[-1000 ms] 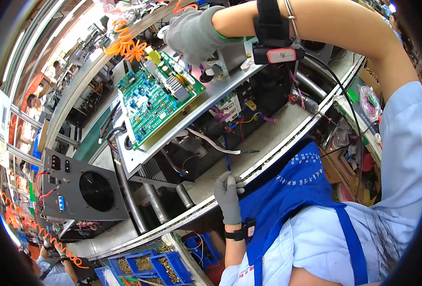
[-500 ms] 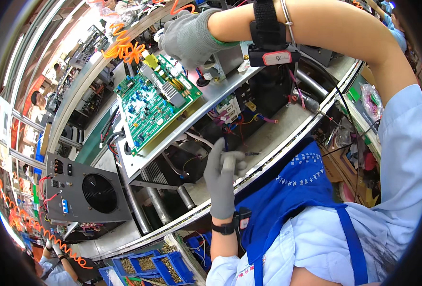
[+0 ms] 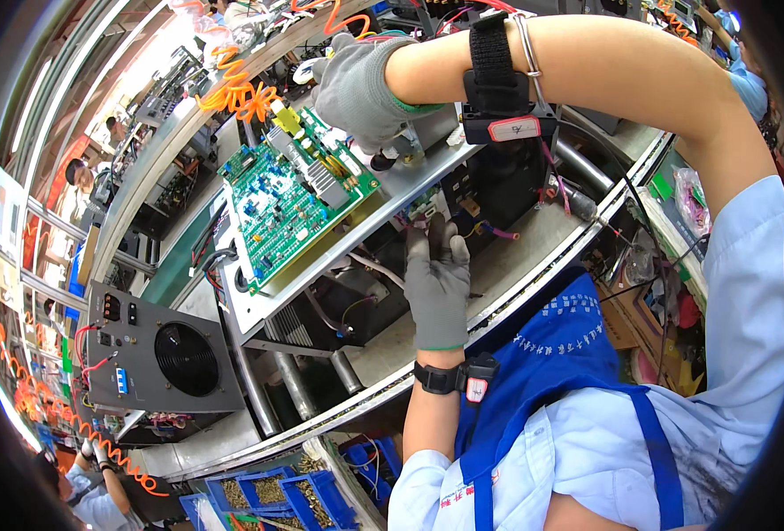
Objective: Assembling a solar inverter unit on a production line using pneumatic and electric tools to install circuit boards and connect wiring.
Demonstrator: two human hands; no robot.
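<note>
Left hand has risen toward the silver metal plate's near edge; its grip and the right hand's are unclear. Rectangular green circuit board seems seated, purple cable unattached.

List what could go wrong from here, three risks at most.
The metal panel lies over the open black chassis; if it shifted, its edge might knock the left hand just in front.
The right hand is close to the green circuit board, so its glove could bump components.
The pale cable beside the left hand might get snagged.
</note>
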